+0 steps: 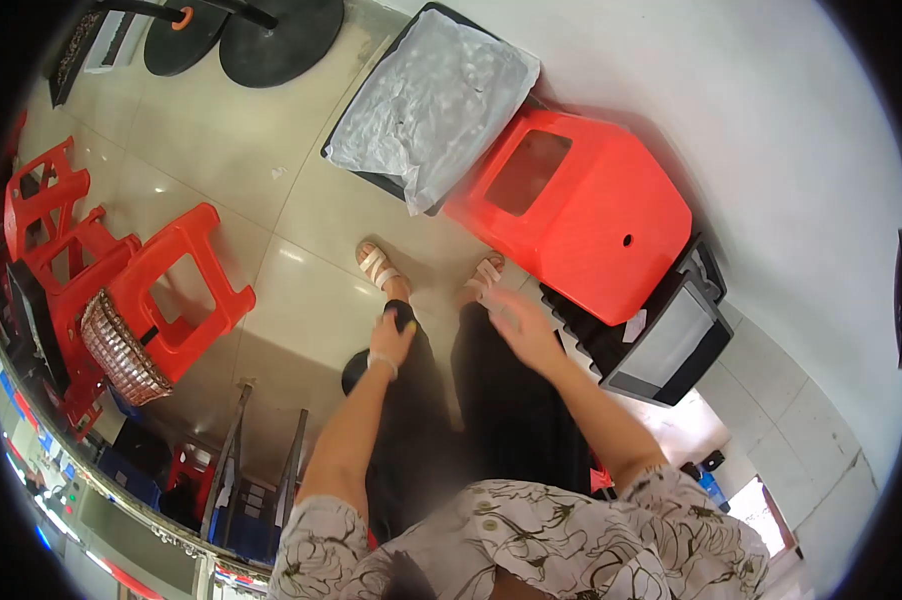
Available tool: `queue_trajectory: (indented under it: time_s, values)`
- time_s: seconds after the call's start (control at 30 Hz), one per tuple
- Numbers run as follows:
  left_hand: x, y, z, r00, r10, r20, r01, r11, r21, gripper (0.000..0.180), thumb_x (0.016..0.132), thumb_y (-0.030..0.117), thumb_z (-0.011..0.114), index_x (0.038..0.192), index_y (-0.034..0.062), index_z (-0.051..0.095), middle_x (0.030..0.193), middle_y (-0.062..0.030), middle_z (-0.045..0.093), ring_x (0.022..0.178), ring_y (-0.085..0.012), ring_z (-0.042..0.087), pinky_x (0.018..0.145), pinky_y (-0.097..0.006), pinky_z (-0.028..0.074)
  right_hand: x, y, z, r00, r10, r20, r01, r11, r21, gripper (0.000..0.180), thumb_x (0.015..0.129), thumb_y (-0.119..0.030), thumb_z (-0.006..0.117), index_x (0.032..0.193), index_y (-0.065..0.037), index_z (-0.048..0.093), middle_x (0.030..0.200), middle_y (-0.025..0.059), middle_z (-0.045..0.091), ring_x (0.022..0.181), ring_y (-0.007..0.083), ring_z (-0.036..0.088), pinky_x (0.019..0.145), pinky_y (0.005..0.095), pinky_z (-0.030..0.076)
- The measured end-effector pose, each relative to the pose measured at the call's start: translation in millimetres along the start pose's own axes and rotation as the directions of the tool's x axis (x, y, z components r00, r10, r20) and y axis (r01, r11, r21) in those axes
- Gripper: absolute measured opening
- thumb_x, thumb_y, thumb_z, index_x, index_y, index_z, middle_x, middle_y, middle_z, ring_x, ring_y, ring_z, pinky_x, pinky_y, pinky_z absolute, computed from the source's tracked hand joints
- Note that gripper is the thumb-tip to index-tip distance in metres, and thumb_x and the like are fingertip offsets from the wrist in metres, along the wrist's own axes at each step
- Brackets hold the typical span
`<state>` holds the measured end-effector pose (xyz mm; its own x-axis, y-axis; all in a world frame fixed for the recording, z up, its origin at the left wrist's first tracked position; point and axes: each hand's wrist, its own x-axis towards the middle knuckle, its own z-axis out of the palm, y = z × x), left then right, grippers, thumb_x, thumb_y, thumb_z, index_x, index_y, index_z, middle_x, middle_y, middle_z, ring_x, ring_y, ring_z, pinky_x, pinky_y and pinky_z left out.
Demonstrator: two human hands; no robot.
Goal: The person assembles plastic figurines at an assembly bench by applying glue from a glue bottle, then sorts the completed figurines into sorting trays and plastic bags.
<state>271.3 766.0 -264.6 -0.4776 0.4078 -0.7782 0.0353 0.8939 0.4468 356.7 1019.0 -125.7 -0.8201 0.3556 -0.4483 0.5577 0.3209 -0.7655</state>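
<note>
My left hand (391,342) is over my left knee, its fingers curled. Something dark with a small yellow-green spot shows by its fingertips, too small to name. Above my right knee, my right hand (519,325) has its fingers stretched out and slightly blurred, with nothing seen in it. Nearest to that hand is a large red plastic stool (611,215) lying on its side, with a square opening in it. Black trousers (426,400) cover my legs below both hands.
A grey plastic sheet (436,105) covers a black tray by the wall. Black-and-grey bins (666,345) stand beside the stool. More red stools (186,290) and a woven basket (121,350) are at left. Round black bases (281,40) sit on the tiled floor at the far left.
</note>
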Motion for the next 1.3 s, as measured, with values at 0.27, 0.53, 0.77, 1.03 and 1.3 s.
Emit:
queue_trajectory:
  time_s: [0.27, 0.53, 0.77, 1.03, 1.3]
  values:
    - [246, 35, 23, 0.897, -0.286, -0.338, 0.233, 0.954, -0.188, 0.068, 0.074, 0.046, 0.057, 0.119, -0.0028, 0.043, 0.112, -0.0273, 0.051, 0.107, -0.0358, 0.050, 0.089, -0.039, 0.039, -143, 55, 41, 0.955, 0.266, 0.135, -0.219, 0.932, -0.288, 0.025, 0.071, -0.010, 0.059, 0.097, -0.009, 0.059, 0.111, 0.0073, 0.054, 0.112, 0.0264, 0.045, 0.093, 0.0470, 0.033]
    - [267, 50, 13, 0.926, -0.143, -0.350, 0.011, 0.935, -0.353, 0.029, 0.078, 0.021, 0.053, 0.074, -0.0071, 0.054, 0.060, -0.0179, 0.056, 0.074, -0.0326, 0.060, 0.064, -0.035, 0.045, -130, 55, 45, 0.957, 0.275, 0.091, -0.245, 0.937, -0.247, 0.023, 0.071, -0.010, 0.059, 0.095, -0.012, 0.059, 0.108, 0.0021, 0.056, 0.110, 0.0222, 0.047, 0.095, 0.0478, 0.028]
    - [86, 190, -67, 0.673, 0.569, -0.472, -0.660, 0.751, -0.036, 0.013, 0.075, 0.009, 0.054, 0.073, -0.0039, 0.053, 0.106, -0.0256, 0.051, 0.093, -0.0406, 0.050, 0.079, -0.044, 0.038, -55, 32, 11, 0.931, 0.291, -0.222, -0.207, 0.919, 0.335, 0.038, 0.080, -0.011, 0.058, 0.116, -0.008, 0.050, 0.117, 0.0100, 0.052, 0.108, 0.0208, 0.049, 0.091, 0.0343, 0.037]
    - [-108, 274, -34, 0.273, 0.957, 0.093, -0.957, 0.281, -0.080, 0.027, 0.055, 0.012, 0.068, 0.074, 0.0023, 0.052, 0.111, -0.0251, 0.046, 0.107, -0.0483, 0.040, 0.088, -0.057, 0.034, -9, -35, -106, 0.928, 0.343, 0.147, -0.290, 0.418, 0.861, 0.049, 0.079, -0.009, 0.058, 0.125, -0.004, 0.043, 0.116, 0.0098, 0.052, 0.102, 0.0170, 0.053, 0.086, 0.0322, 0.043]
    - [-168, 324, -2, 0.364, 0.888, 0.281, -0.901, 0.412, -0.134, 0.021, 0.063, 0.008, 0.066, 0.080, 0.0044, 0.055, 0.117, -0.0199, 0.049, 0.099, -0.0354, 0.051, 0.084, -0.038, 0.043, -211, 130, -193, 0.533, 0.834, -0.140, 0.176, 0.053, 0.983, 0.028, 0.084, -0.028, 0.046, 0.090, -0.003, 0.057, 0.069, 0.0077, 0.059, 0.063, 0.0210, 0.057, 0.059, 0.0332, 0.048]
